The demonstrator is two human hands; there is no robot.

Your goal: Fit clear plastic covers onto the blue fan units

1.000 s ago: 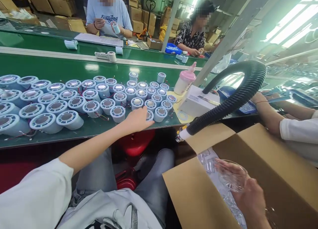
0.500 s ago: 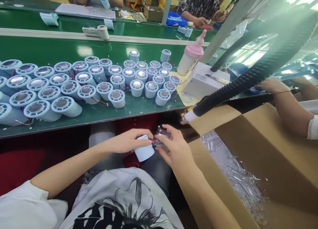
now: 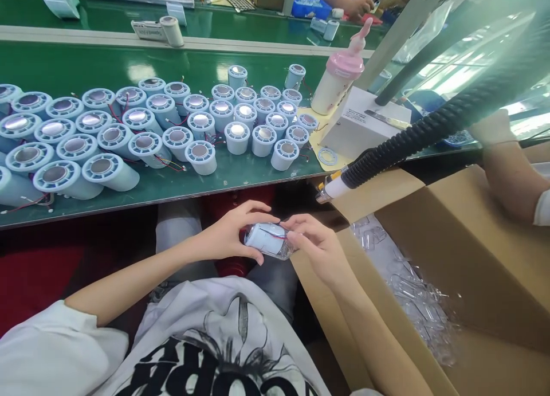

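Observation:
Above my lap, a light blue cylinder point(image 3: 265, 239) lies inside a clear plastic casing point(image 3: 283, 249), with thin dark and red wires along it. My left hand point(image 3: 234, 235) grips its left end, thumb below and fingers above. At the right end of the casing, the fingers of my right hand point(image 3: 315, 244) pinch the clear plastic and the wires. Several light blue cylinders point(image 3: 201, 157) with round metal centres and thin wires stand or lean on the green table point(image 3: 206, 187) beyond my hands.
An open cardboard box point(image 3: 464, 253) with clear plastic casings point(image 3: 416, 304) is at the right. A black corrugated hose point(image 3: 399, 146) hangs over its edge. Behind stand a pink-capped bottle point(image 3: 339, 78) and a white box point(image 3: 361, 118). Another person's arm point(image 3: 507, 167) is at the far right.
The cylinder and the clear casing were apart, one in each hand; now the cylinder is inside the casing, held between both hands. The view has tilted down slightly.

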